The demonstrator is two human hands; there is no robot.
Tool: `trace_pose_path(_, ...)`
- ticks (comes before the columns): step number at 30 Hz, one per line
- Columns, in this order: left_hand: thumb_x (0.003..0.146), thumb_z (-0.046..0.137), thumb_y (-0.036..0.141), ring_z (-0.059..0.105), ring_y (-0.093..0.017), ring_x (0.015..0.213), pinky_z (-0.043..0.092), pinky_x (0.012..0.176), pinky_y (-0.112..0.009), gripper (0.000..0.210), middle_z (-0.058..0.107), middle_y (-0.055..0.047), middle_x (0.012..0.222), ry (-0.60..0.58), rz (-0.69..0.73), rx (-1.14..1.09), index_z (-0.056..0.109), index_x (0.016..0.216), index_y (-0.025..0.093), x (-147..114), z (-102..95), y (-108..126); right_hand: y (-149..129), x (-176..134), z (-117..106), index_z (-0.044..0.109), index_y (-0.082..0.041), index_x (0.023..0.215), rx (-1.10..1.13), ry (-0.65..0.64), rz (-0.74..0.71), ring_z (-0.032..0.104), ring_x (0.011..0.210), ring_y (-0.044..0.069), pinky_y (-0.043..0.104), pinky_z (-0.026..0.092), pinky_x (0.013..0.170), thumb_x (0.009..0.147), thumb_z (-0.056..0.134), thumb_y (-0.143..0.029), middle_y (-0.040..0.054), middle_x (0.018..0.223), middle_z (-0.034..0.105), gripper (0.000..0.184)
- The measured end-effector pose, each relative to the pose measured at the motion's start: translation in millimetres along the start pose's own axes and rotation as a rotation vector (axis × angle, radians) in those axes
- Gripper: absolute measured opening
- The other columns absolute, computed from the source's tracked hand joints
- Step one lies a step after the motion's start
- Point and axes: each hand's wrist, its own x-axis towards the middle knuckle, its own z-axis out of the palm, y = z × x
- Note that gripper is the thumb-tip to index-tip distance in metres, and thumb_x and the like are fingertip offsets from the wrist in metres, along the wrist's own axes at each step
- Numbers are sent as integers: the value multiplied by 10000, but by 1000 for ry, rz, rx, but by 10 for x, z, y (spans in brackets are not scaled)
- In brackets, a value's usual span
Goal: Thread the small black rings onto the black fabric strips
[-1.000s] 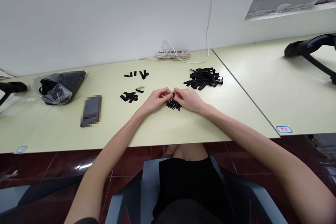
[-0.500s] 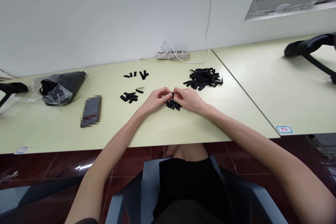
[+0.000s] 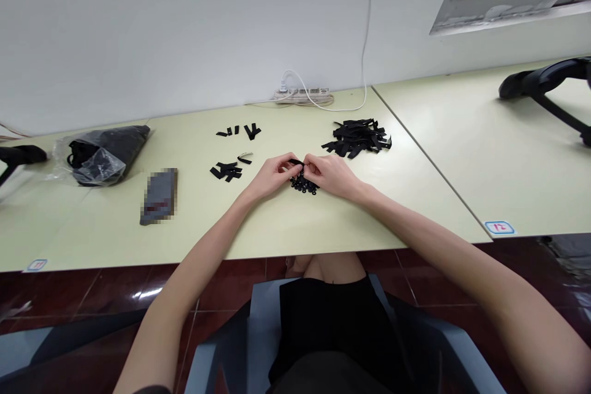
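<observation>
My left hand [image 3: 276,173] is closed in a pinch on a short black fabric strip [image 3: 296,162], just above the table. Against its fingertips, my right hand [image 3: 333,173] is pinched closed at the strip's right end. What lies between the right fingertips is too small and hidden to make out. Right below both hands lies a pile of small black rings [image 3: 305,185], partly covered by the fingers. A heap of black strips [image 3: 362,137] sits beyond my right hand. Left of my left hand is a smaller group of black strips [image 3: 227,171].
More short black pieces [image 3: 252,131] lie farther back on the pale table [image 3: 277,234]. To the left are a blurred-out dark flat object [image 3: 159,196] and a clear plastic bag with black material [image 3: 108,154]. A power strip [image 3: 302,96] with a white cable stands by the wall.
The black strip shows more between my fingertips now, sticking up along the left fingers. Both hands stay in nearly the same place above the rings.
</observation>
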Motion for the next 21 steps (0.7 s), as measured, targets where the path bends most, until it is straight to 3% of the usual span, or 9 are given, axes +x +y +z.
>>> trace_pose_path(15, 1030, 714, 528, 639, -185, 803, 529, 798, -344, 305, 754, -47, 993, 42, 15, -2, 724, 1032, 224, 2, -5, 10, -16, -6, -19, 655, -224, 954, 6, 22, 7, 540, 669, 171, 305, 325, 708, 1054, 589, -207, 11, 752, 696, 121)
trace_pose_path(21, 1028, 727, 548, 628, -177, 785, 517, 795, -343, 331, 747, -43, 968, 62, -3, 10, 713, 1027, 217, 6, -16, 5, -2, 2, -4, 617, -230, 854, -19, 18, -15, 509, 657, 162, 313, 315, 695, 1062, 576, -214, 8, 732, 671, 213)
